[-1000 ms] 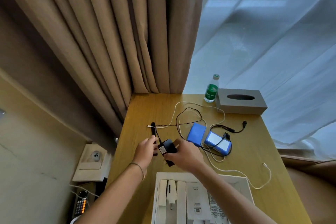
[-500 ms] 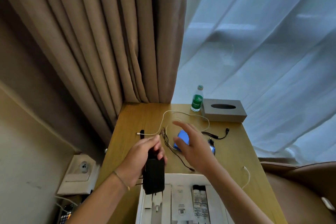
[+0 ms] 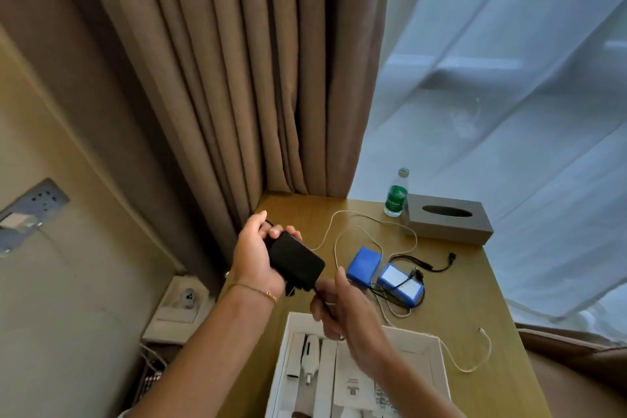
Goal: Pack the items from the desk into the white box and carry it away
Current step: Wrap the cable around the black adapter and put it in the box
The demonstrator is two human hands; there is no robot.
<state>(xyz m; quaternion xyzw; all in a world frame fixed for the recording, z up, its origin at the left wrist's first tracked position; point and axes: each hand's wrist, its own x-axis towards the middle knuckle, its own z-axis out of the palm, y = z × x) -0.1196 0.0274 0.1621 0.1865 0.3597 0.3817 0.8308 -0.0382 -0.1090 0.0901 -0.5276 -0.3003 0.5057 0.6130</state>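
Now that the adapter [image 3: 294,261] is lifted off the table [image 3: 475,295], my left hand [image 3: 252,256] grips it; my right hand [image 3: 342,310] pinches its cord above the box [image 3: 437,349].

Left hand [image 3: 254,258] raised with its fingers [image 3: 286,231] curled in a grip; right hand [image 3: 342,312] lower, thumb and forefinger pinched together.

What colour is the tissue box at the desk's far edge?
Grey, with a dark oval opening on top; tissue box, head view.

Brown curtains [image 3: 237,78] hang beside a sheer white drape [image 3: 509,95]. A green-labelled water bottle [image 3: 396,194] stands just beside a grey tissue box [image 3: 448,222]. A wall socket panel [image 3: 32,210] sits far left.
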